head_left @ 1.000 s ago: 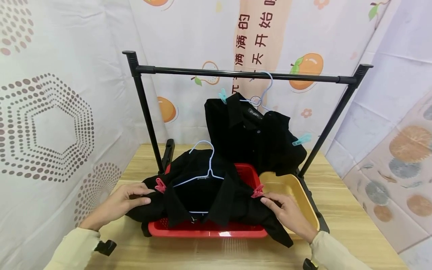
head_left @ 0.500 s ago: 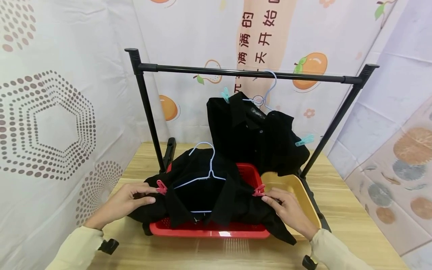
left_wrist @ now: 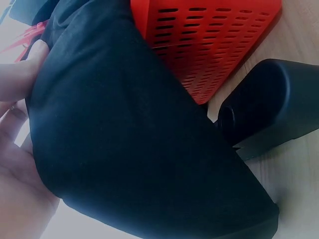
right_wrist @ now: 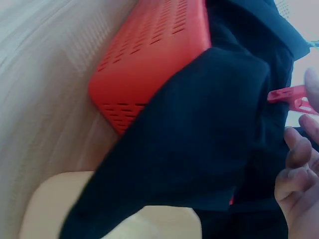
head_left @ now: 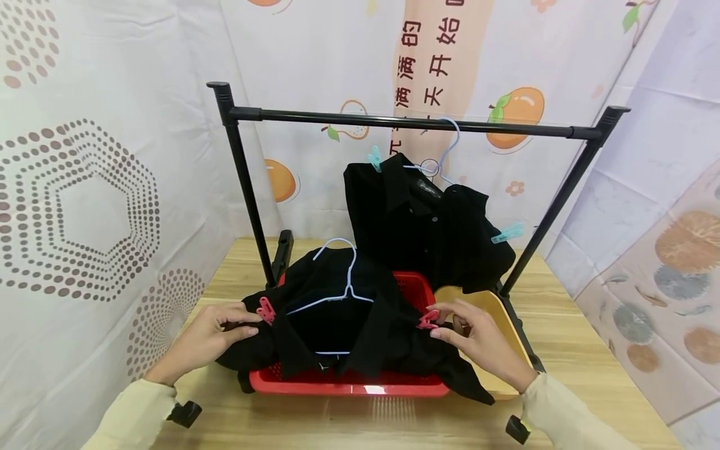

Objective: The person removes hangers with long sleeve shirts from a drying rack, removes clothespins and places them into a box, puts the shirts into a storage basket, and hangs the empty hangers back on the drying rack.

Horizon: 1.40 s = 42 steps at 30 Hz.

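A black collared shirt (head_left: 416,350) lies spread over the red basket (head_left: 349,389) on a pale blue hanger (head_left: 350,292). A red-pink clothespin (head_left: 266,310) sits at its left shoulder and another clothespin (head_left: 429,319) at its right. My left hand (head_left: 210,337) pinches the shirt beside the left clothespin; in the left wrist view the thumb (left_wrist: 36,55) lies on the cloth and other fingers are behind it. With thumb and forefinger, my right hand (head_left: 478,337) pinches the right clothespin (right_wrist: 289,94), its other fingers curled. The hanger's hook points up, off the rail.
Behind stands a black rack with a crossbar (head_left: 315,117). A second black shirt (head_left: 416,244) hangs there askew, with turquoise clothespins (head_left: 507,233) on it. A yellow tray (head_left: 495,312) stands right of the basket, partly under the sleeve. The rack's foot (left_wrist: 269,104) is near the left sleeve.
My right hand has moved from the cloth beside the right clothespin onto the clothespin itself, its forefinger raised to the clip. The left hand stays almost where it was.
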Motion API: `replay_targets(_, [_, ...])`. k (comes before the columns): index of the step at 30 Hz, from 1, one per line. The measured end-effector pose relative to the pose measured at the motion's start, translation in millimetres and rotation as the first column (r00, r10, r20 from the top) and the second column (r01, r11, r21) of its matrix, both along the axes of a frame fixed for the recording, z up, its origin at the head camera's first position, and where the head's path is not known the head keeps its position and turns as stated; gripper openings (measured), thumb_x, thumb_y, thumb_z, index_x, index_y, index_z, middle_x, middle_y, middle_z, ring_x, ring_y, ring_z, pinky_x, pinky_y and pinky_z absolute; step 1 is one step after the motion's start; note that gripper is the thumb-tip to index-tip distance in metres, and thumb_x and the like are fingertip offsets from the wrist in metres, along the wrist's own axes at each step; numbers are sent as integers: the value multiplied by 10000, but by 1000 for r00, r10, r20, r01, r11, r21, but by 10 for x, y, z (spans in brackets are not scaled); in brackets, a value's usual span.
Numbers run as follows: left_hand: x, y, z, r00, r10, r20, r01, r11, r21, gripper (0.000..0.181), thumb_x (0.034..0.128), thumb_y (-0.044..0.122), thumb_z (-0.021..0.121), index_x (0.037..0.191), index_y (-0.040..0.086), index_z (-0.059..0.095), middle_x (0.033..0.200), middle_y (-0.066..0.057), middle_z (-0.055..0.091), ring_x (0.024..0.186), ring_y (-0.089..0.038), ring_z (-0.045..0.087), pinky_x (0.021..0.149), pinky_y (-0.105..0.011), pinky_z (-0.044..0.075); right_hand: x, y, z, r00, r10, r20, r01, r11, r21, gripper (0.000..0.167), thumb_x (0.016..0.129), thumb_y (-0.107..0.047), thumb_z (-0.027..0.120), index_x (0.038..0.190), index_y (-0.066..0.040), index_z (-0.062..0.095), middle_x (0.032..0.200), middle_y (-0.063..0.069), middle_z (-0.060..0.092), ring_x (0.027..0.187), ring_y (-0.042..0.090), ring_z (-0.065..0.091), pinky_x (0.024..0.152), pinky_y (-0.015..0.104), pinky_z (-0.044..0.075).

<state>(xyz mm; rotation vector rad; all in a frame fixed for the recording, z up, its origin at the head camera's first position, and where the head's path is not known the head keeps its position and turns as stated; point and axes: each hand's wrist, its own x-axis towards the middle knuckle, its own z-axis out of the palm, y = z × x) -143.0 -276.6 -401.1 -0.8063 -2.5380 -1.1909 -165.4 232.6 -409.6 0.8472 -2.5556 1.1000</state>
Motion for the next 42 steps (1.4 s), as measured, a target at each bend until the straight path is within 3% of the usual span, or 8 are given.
replay_targets(4, [-5, -6, -28, 1000, 10, -12, -10, 1000, -3, 234, 865, 20, 805, 1052, 160, 822, 697, 141, 482, 600, -40, 407, 524, -254, 394, 27, -33, 54, 999, 1, -44, -1, 1000, 8, 284, 915, -235, 802, 1183, -286, 724, 822, -133, 539, 634, 58, 481, 559, 229, 415])
replay_targets(14, [-12, -7, -45, 1000, 4, -10, -4, 1000, -2, 245, 859, -10, 800, 1041, 153, 824, 745, 144, 578, 646, -41, 453, 549, -262, 414, 69, -106, 70, 999, 18, -34, -20, 997, -69, 297, 931, -128, 778, 1220, -145, 711, 733, -122, 559, 546, 38, 530, 519, 232, 478])
replay_targets(21, [-32, -20, -55, 1000, -9, -9, 9, 1000, -6, 244, 864, -6, 795, 1050, 149, 826, 735, 148, 566, 617, -34, 423, 531, -240, 401, 65, -123, 80, 994, 27, -111, -38, 995, -97, 321, 883, -53, 807, 1161, -193, 729, 717, -124, 518, 553, 36, 462, 507, 205, 395])
replay_targets(28, [-52, -30, -89, 1000, -14, -4, 14, 1000, -2, 233, 871, 2, 792, 1051, 145, 826, 728, 147, 564, 607, -36, 418, 521, -235, 400, 57, -128, 90, 992, 6, -124, -17, 996, -85, 282, 884, -87, 816, 1072, -279, 732, 690, -159, 500, 582, 40, 450, 515, 208, 370])
replay_targets(37, [-64, -44, -101, 1000, -17, -6, 17, 1000, 5, 277, 852, -51, 788, 1045, 144, 827, 751, 144, 606, 622, -41, 434, 528, -239, 411, 56, -113, 82, 992, -9, -122, -9, 989, -150, 298, 846, 50, 798, 1028, -183, 763, 628, -98, 487, 539, 60, 410, 476, 222, 344])
replay_targets(42, [-55, -50, -105, 1000, -16, -8, 16, 1000, 9, 264, 855, -37, 792, 1046, 142, 827, 738, 144, 586, 613, -47, 430, 525, -241, 409, 59, -94, 78, 996, 3, -91, -19, 983, -182, 289, 851, 113, 759, 1022, -120, 764, 676, -22, 594, 536, 83, 407, 469, 244, 347])
